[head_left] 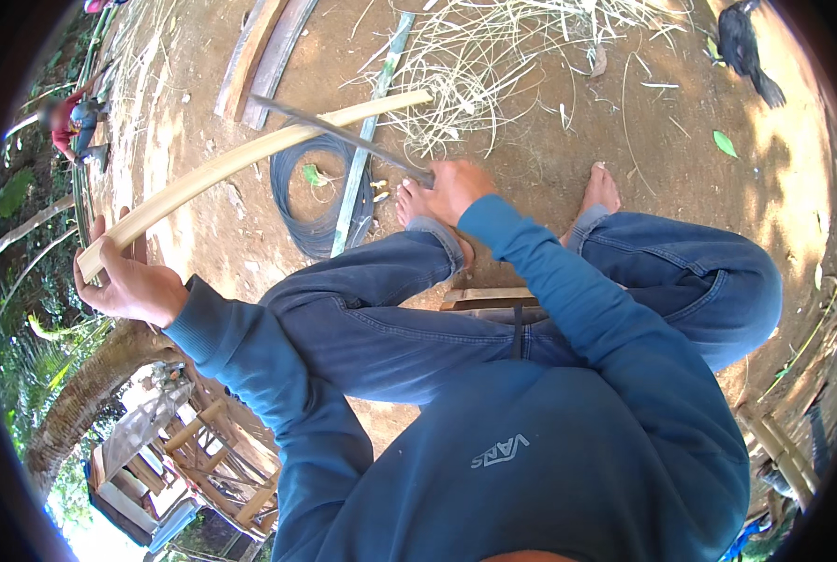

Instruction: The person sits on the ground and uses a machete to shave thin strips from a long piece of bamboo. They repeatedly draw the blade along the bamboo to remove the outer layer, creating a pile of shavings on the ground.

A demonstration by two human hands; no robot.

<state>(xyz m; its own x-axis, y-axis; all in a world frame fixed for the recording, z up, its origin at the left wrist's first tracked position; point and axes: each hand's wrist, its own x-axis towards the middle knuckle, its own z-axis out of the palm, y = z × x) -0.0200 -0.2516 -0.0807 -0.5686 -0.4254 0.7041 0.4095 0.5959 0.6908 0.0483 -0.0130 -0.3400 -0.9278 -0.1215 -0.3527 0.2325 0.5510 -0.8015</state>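
Observation:
My left hand [142, 288] grips the near end of a long, pale strip of split bamboo [214, 173], thumb on one side and fingers on the other. The strip slants away to the right across the ground. My right hand [463, 190] is closed round the end of a long, dark-bladed knife [381, 153], its handle hidden in my fist. The blade points to the far left and crosses the strip toward its far end. Whether the edge touches the strip I cannot tell. My right hand is above my bare left foot [407, 202].
Tangled thin pale strips [479, 80] cover the ground ahead. A coil of dark line [285, 208] lies beneath a greenish slat [353, 197], with boards [255, 51] beyond. A black bird [740, 42] stands far right; a person [74, 122] is far left. A tree trunk [91, 393] rises at left.

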